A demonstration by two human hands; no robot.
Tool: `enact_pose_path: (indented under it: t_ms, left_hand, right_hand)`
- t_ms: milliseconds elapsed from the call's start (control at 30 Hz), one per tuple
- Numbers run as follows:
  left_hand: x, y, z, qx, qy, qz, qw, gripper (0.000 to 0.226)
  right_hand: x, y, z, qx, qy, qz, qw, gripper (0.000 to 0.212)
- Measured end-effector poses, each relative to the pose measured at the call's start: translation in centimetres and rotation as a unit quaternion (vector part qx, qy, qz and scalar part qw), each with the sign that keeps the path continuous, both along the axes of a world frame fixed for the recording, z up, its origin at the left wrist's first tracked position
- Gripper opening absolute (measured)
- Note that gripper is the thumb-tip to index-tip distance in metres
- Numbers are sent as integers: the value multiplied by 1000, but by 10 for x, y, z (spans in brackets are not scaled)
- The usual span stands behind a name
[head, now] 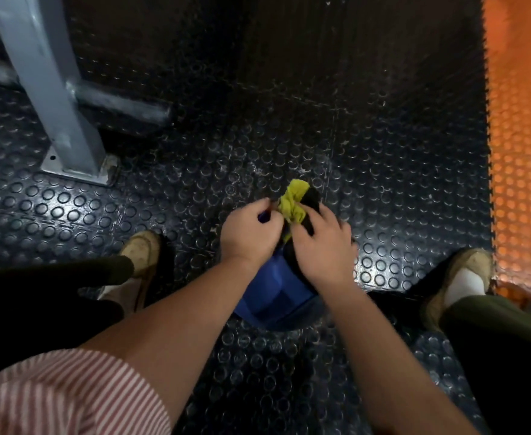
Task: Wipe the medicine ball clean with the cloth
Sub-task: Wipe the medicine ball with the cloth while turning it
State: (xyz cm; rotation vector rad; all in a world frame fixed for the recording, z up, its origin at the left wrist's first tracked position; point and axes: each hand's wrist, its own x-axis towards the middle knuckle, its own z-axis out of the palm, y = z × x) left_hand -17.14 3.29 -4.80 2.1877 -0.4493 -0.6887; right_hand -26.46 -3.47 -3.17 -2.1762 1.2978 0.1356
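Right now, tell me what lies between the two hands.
Head view: the bunched yellow cloth, between left hand and right hand, over the medicine ball.

2 hands are showing: 1 left hand and 1 right hand. 1 cloth is sitting between their fingers, with 1 medicine ball lying under them. 2 shoes are flanking the fingers, the left shoe and the right shoe. 1 grey post is standing far left of them.

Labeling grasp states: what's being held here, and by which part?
The yellow-green cloth, bunched on top of the blue medicine ball. The left hand pinches its left edge; the right hand grips its lower right end.
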Motion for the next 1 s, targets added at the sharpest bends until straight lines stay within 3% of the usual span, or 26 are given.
enact_pose_path:
  t_ms: [100, 167, 200, 300, 367, 467, 567, 733, 800, 867, 933, 1000]
  left_hand:
    - [-15, 9, -3, -68, -46, -138, 987, 32]
    - [-22, 9, -5, -66, -10, -189, 980, 31]
    - [-25, 9, -6, -68, 11, -158, 985, 28]
    - [-32, 8, -5, -78, 56, 117, 988, 27]
    - [-39, 10, -7, -56, 74, 169, 981, 28]
    - [-44, 14, -7, -54, 77, 185, 978, 29]
    - [-37, 18, -10, -69, 95, 241, 963, 26]
    - [-30, 26, -15, -86, 86, 262, 957, 26]
    - [-28, 26, -17, -82, 86, 254, 960, 27]
    - [-27, 24, -18, -84, 98, 248, 960, 25]
    - [-25, 25, -20, -79, 89, 237, 964, 24]
    - [-27, 26, -20, -78, 90, 231, 966, 23]
  right_hand:
    - [5, -32, -15, 111, -6, -40, 993, 31]
    - [-4, -40, -18, 175, -41, -95, 979, 20]
    - [-11, -40, -17, 195, -54, -123, 972, 19]
    - [-38, -35, -16, 231, -86, -191, 950, 15]
    - [-44, -25, -14, 218, -79, -192, 954, 20]
    - [-31, -10, -4, 134, -6, -22, 991, 46]
    - [0, 16, 9, 46, 50, 161, 985, 42]
    - [3, 13, 10, 97, 52, 196, 974, 42]
    - [-10, -4, 0, 109, 35, 135, 984, 43]
    - [-23, -20, -12, 167, -1, -4, 986, 38]
    - [-33, -33, -22, 277, -26, -170, 945, 32]
    - [-41, -42, -31, 360, -31, -267, 893, 37]
